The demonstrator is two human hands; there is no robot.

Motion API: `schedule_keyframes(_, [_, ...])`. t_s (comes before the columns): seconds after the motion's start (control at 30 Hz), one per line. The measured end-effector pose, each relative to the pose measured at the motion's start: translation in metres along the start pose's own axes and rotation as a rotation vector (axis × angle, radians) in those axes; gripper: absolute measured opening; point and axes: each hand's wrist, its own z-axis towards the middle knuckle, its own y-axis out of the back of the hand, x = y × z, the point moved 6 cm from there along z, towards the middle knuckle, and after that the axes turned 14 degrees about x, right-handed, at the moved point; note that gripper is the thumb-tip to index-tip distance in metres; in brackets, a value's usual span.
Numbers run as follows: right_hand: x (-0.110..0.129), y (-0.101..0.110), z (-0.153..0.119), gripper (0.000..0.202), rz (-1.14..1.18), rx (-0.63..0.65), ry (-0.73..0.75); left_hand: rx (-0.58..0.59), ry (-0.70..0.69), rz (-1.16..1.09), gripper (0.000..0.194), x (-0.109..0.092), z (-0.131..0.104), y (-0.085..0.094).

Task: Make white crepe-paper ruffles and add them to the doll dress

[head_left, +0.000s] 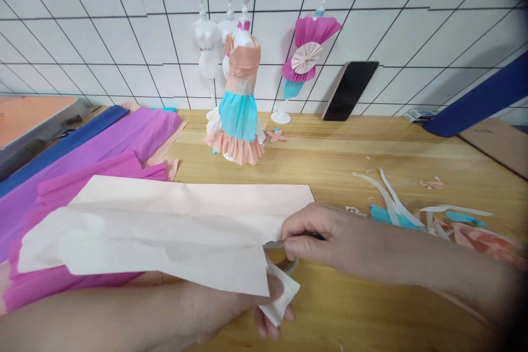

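Observation:
In my right hand (pixel 311 234) is a pair of scissors (pixel 274 244), its blade at the right edge of a wide sheet of white crepe paper (pixel 165 242). A cut splits that edge, and a small flap hangs below the blades. My left hand (pixel 247 300) reaches under the sheet from the left and grips the paper by this flap; its fingertips show beneath, while the rest is partly hidden. A doll mannequin in a peach and turquoise paper dress (pixel 243 93) stands behind the sheet.
Magenta and purple crepe paper (pixel 99 148) lies at left, beside a blue roll (pixel 61 146). Turquoise, white and peach scraps (pixel 396 214) are scattered at right. A phone (pixel 350 91) leans on the tiled wall near a mannequin in a magenta outfit (pixel 307 49) and bare white mannequins (pixel 206 44).

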Motion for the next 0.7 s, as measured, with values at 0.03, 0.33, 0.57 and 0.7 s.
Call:
schedule_keyframes(0.03, [0.0003, 0.0001, -0.0004, 0.023, 0.002, -0.004, -0.012, 0.007, 0.004, 0.008, 0.021, 0.0005, -0.0006, 0.0])
schedule_keyframes(0.33, [-0.0022, -0.0029, -0.0013, 0.024, 0.012, -0.036, 0.033, -0.056, 0.055, -0.027, 0.024, -0.0073, -0.0011, -0.0022])
schedule_keyframes(0.57, [-0.0018, -0.0027, 0.0005, 0.024, 0.023, -0.053, -0.013, -0.041, 0.087, -0.021, 0.027, -0.0073, -0.0004, -0.0018])
schedule_keyframes(0.7, [-0.0043, -0.0027, -0.0019, 0.022, 0.079, 0.0, 0.033, -0.024, 0.082, -0.073, 0.026, -0.0074, -0.0013, -0.004])
